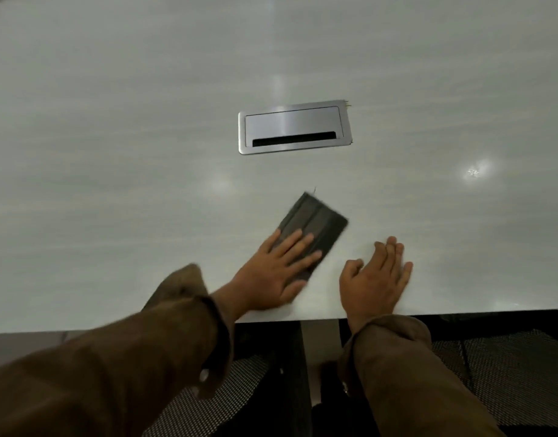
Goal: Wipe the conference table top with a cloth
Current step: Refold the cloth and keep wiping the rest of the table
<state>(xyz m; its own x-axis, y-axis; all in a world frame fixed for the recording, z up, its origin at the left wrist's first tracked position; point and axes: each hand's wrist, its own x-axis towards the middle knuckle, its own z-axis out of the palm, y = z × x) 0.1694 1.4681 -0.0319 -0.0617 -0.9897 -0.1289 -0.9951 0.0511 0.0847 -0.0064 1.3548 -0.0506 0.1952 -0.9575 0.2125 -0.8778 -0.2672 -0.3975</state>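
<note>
Most of the desk (120,127) seems unwiped; your flat left hand (273,274) presses the cloth (317,220), right hand (377,279) lies spread, empty.

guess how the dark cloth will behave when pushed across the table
The cloth is folded flat, so probably soft and floppy if lifted. The table looks glossy, so the cloth should slide easily under the left hand. Its folds may creep open.

Folded dark cloth (315,225) on pale table (113,121)
</note>
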